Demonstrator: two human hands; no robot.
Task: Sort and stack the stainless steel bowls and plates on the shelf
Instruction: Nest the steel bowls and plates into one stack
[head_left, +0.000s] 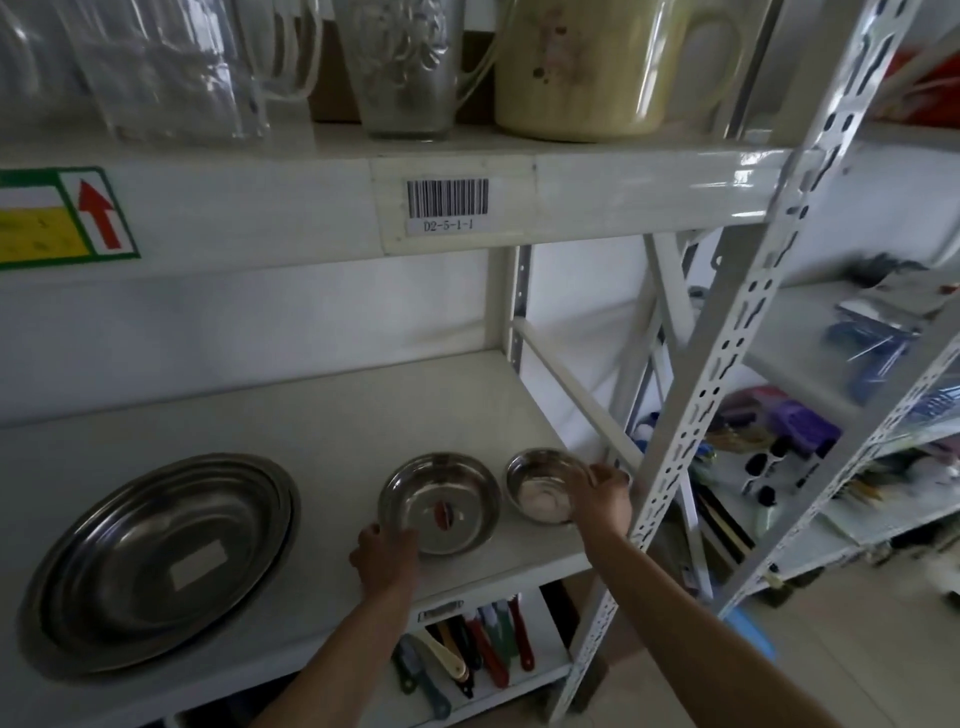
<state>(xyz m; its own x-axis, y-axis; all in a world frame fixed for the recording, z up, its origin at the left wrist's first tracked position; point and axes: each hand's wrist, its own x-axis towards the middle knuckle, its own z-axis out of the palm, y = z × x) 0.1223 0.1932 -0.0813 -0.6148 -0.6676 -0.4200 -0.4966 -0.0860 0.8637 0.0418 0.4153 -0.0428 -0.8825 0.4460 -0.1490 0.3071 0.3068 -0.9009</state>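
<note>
On the middle shelf (311, 415): three groups of steelware, hands at two of them.
Left hand (385, 556): fingers closed on near-left rim of medium bowl (440, 501), probably to steady or slide it.
Right hand (597, 496): clamped over right rim of small bowl (543, 491), likely ready for lifting.
Bowls: just beside each other, upright, near right post (727, 364).
Large plates (161, 561): nested at left, well apart, apparently already sorted.
Likely next: small bowl into medium bowl.
</note>
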